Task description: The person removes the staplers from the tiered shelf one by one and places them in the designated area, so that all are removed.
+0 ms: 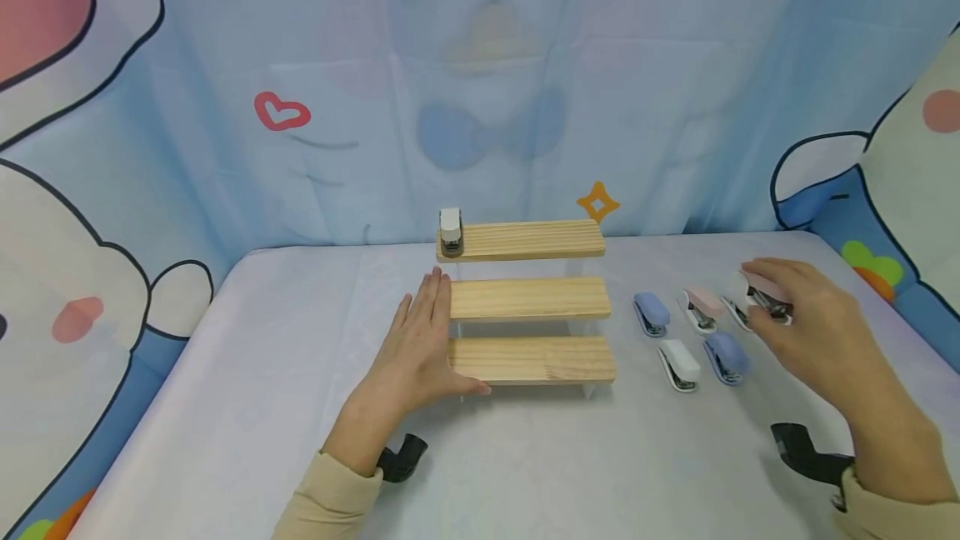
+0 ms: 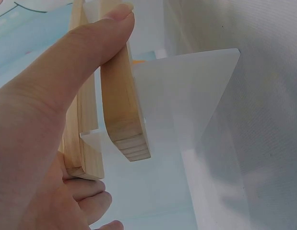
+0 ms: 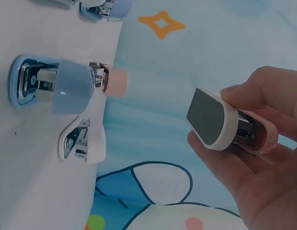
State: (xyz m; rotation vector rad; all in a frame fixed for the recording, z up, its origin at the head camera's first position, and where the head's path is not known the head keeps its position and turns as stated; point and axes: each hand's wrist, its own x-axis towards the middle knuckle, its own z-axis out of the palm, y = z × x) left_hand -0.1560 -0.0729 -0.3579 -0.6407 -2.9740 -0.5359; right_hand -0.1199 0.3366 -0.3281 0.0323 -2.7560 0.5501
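My right hand (image 1: 813, 323) holds a small pink-and-white stapler (image 3: 215, 120) above the right side of the table, its grey underside facing the right wrist camera. My left hand (image 1: 420, 348) lies along the left end of a three-tier wooden shelf (image 1: 532, 300), fingers straight, with the thumb (image 2: 98, 38) on the front plank. A white stapler (image 1: 451, 227) stands at the left end of the top tier. Near my right hand are a blue stapler (image 1: 651, 312), a pink one (image 1: 702, 307), a white one (image 1: 680, 362) and another blue one (image 1: 727, 357).
Another stapler (image 1: 737, 312) stands partly hidden by my right hand. Clear plastic side supports (image 2: 186, 91) carry the planks. A white cloth (image 1: 540, 465) covers the table, and a blue printed curtain (image 1: 487, 90) hangs behind it.
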